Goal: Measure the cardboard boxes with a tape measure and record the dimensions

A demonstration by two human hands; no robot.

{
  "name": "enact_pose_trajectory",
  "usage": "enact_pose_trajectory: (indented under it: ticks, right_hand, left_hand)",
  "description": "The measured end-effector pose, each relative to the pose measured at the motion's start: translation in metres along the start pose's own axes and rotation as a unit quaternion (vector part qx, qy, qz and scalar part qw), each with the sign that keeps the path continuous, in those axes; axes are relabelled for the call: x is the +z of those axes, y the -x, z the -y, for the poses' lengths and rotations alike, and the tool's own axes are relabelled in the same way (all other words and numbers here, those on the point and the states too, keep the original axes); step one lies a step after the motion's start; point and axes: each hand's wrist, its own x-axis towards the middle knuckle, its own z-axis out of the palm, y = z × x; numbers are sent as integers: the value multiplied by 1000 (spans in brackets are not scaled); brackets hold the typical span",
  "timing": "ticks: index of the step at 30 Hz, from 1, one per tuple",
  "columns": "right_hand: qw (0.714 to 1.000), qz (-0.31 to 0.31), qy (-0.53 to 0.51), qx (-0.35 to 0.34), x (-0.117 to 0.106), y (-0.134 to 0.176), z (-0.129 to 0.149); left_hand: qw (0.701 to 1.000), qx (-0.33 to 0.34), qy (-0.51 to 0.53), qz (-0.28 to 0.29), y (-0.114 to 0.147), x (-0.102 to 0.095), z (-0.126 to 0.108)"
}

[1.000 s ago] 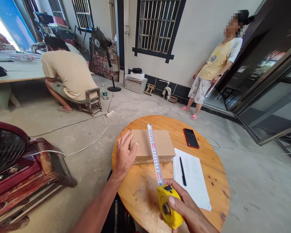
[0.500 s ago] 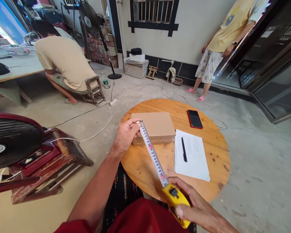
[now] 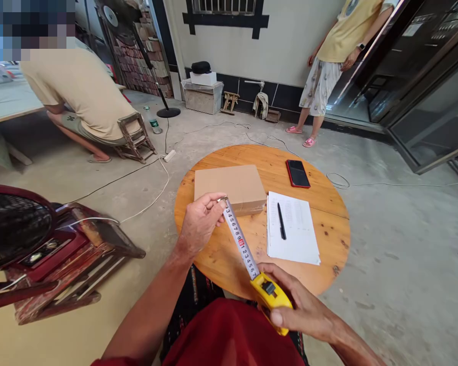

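Note:
My left hand point(image 3: 202, 218) pinches the metal end of a tape measure's blade, just in front of a closed brown cardboard box point(image 3: 229, 184). The white blade slants down to the yellow tape measure point(image 3: 272, 301), whose case my right hand point(image 3: 297, 300) grips, thumb along its near side. Numbers up to about 17 show on the pulled-out blade. Right of the box lies a stack of white paper point(image 3: 295, 229) with a black pen point(image 3: 281, 221) on top. All of these are on or above a round wooden table point(image 3: 328, 244).
A phone point(image 3: 298, 174) lies at the table's far right. A red fan point(image 3: 15, 229) stands on a wooden chair to my left. One person point(image 3: 80, 91) sits on a low chair; another point(image 3: 328, 56) stands by the door. Cables point(image 3: 148, 203) cross the floor.
Less blade is out of the tape measure now; its case and my left hand are closer together. My view has shifted, with the table appearing higher and further left.

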Motion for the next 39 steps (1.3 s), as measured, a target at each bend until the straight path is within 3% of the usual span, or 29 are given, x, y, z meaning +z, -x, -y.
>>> enact_pose_trajectory:
  ticks: [6,9,15,18,34,39]
  right_hand:
    - [999,-15,9,-28,-2,-7,1]
    - [999,-22,22,-21,-4,-9,2]
    - [999,42,-3,-14,-2,-15,7]
    - [999,35,-31,-20,-3,-18,5]
    - [988,63,-129,52,0,-24,-10]
    - [992,14,-108,59,-7,-22,-25]
  left_hand:
    - [995,-32,-10,93,32,19,14]
    - [994,-37,-13,103,43,23,17]
    - [990,-41,-22,134,60,19,21]
    - [986,-56,-24,152,68,18,26]
    - [982,-63,-75,159,86,11,51]
    - [980,-45,-97,168,89,12,53]
